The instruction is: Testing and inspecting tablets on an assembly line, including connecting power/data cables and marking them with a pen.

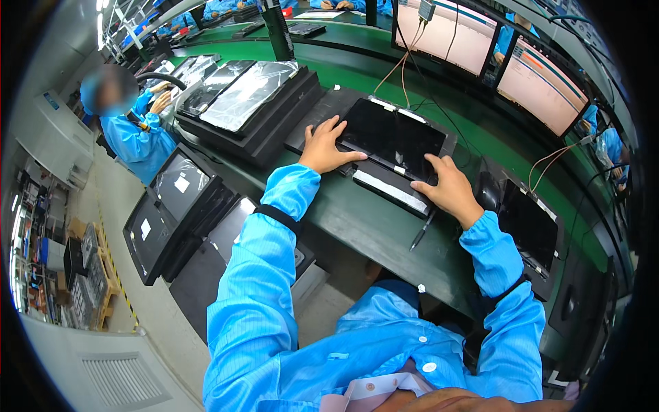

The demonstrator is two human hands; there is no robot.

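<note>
A black tablet-like screen panel (391, 141) lies on a dark tray on the green workbench, with white tabs along its edges. My left hand (327, 146) rests at the panel's left end, fingers spread, thumb along the near edge. At the right end, my right hand (449, 187) has its fingers on the panel's corner and its thumb apart near the front edge. Both hands touch the panel without closing round it. Just in front sits a long white strip (390, 191) in a dark holder. A black pen (422, 231) lies near my right hand.
A stack of black trays (254, 113) with film-covered panels stands at left; more trays (168, 206) sit lower left. Right are a black mouse (488, 191) and another dark panel (527, 223). Monitors (542, 86) and hanging cables line the back. A co-worker (130, 127) works at far left.
</note>
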